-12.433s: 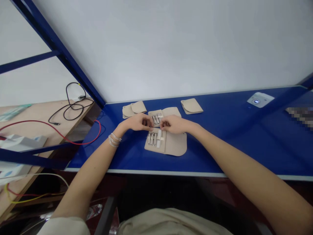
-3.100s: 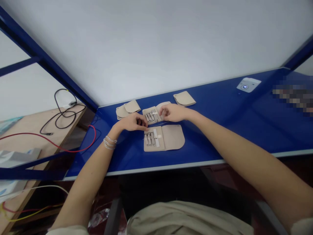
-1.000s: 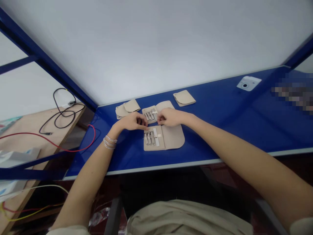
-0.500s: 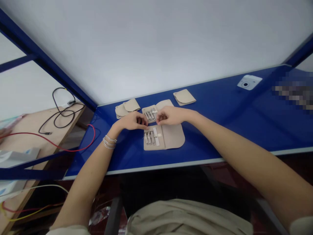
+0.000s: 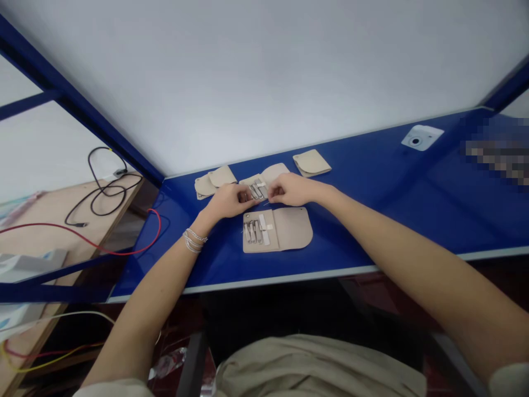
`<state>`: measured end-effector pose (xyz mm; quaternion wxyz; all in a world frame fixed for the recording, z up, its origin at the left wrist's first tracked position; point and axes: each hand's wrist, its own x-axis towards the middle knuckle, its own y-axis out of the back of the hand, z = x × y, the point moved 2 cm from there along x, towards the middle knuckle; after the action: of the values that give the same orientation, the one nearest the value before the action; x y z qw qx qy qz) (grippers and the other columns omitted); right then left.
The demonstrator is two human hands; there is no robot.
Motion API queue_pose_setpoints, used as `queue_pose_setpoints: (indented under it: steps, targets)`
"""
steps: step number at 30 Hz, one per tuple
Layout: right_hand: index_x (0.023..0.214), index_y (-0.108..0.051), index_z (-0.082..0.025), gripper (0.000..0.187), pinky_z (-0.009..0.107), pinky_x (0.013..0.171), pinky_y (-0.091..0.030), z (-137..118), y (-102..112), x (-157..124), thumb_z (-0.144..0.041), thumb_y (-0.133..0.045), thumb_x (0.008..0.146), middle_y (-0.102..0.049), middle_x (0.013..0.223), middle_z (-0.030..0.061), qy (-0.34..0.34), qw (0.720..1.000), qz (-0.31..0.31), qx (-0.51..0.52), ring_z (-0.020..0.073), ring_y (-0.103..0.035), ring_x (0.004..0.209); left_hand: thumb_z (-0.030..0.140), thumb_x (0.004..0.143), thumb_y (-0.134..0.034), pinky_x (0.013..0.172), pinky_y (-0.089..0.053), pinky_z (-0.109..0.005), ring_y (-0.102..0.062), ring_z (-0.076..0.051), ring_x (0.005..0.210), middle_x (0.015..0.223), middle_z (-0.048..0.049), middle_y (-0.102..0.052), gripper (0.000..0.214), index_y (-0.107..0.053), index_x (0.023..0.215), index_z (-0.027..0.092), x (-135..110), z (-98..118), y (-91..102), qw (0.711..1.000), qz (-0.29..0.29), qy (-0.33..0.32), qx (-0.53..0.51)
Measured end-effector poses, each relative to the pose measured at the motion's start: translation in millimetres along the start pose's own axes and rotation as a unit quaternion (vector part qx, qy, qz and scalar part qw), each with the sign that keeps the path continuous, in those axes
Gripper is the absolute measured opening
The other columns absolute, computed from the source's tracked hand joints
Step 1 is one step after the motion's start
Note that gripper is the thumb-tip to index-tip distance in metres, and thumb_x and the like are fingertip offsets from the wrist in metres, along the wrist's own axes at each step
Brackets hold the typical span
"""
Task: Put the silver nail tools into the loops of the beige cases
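Two open beige manicure cases lie on the blue table (image 5: 372, 220). The near case (image 5: 289, 231) lies flat with several small metal tools in its left half. The far case (image 5: 270, 173) sits behind it, partly hidden by my hands. My left hand (image 5: 229, 199) rests with curled fingers on the far case's left edge. My right hand (image 5: 289, 188) is pinched at the far case's tool row, fingers together on something too small to name. Silver bracelets circle my left wrist.
Closed beige cases lie at the back: two overlapping at the left (image 5: 212, 181) and one at the right (image 5: 311, 162). A white device (image 5: 421, 137) sits far right. A wooden bench with black cable (image 5: 103, 190) and red wire (image 5: 136, 251) stands left.
Both hands have shifted away from me, off the near case and onto the far case. The near case now lies fully uncovered.
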<state>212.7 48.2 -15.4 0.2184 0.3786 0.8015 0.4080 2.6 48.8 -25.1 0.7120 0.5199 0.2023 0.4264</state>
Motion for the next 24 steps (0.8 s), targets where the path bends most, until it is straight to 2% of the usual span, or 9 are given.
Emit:
queue_pose_setpoints:
  steps: [4,11,17,20,24]
  targets:
    - [0.086,-0.073,-0.017,0.012,0.025,0.066,-0.044,2,0,1,-0.023,-0.062,0.083,-0.072,0.081,0.0037,0.008,1.0,0.022,0.017,0.0143,-0.06,0.07,0.047,0.084,-0.063,0.057,-0.034,-0.025,-0.05,-0.012,0.056,0.065,-0.0043,-0.064,0.036,-0.059,0.067,0.016,2,0,-3.8,0.999,0.032,0.019,0.037]
    - [0.09,-0.076,-0.018,0.02,0.025,0.065,-0.043,-7,0,-4,-0.031,-0.061,0.085,-0.075,0.084,0.0031,0.047,0.994,-0.097,0.025,0.0152,-0.063,0.073,0.048,0.082,-0.065,0.058,-0.033,-0.027,-0.051,-0.014,0.057,0.066,-0.0044,-0.065,0.033,-0.062,0.072,0.016,4,1,-5.1,0.995,0.065,0.067,0.045]
    - [0.092,-0.079,-0.02,0.021,0.025,0.07,-0.046,-8,-1,-5,-0.033,-0.065,0.082,-0.077,0.09,0.003,0.07,0.99,-0.114,0.05,0.0159,-0.065,0.078,0.043,0.08,-0.069,0.057,-0.036,-0.026,-0.052,-0.014,0.058,0.067,-0.0047,-0.065,0.028,-0.065,0.076,0.015,2,-4,1.0,0.996,0.06,0.068,0.02]
    - [0.094,-0.076,-0.018,0.02,0.025,0.07,-0.048,-6,-3,-2,-0.026,-0.068,0.077,-0.076,0.09,0.0041,0.08,0.99,-0.099,0.066,0.0151,-0.065,0.076,0.043,0.08,-0.069,0.056,-0.038,-0.024,-0.053,-0.012,0.057,0.066,-0.0039,-0.065,0.029,-0.066,0.074,0.014,1,-3,2.1,0.999,0.011,0.036,-0.025]
    - [0.098,-0.072,-0.015,0.029,0.025,0.067,-0.049,-4,-6,1,-0.023,-0.074,0.07,-0.073,0.083,0.0046,0.058,0.991,-0.064,0.104,0.0149,-0.065,0.072,0.048,0.081,-0.067,0.051,-0.036,-0.022,-0.049,-0.009,0.052,0.061,-0.0011,-0.063,0.036,-0.068,0.071,0.014,-4,5,6.1,0.991,-0.112,0.006,-0.07]
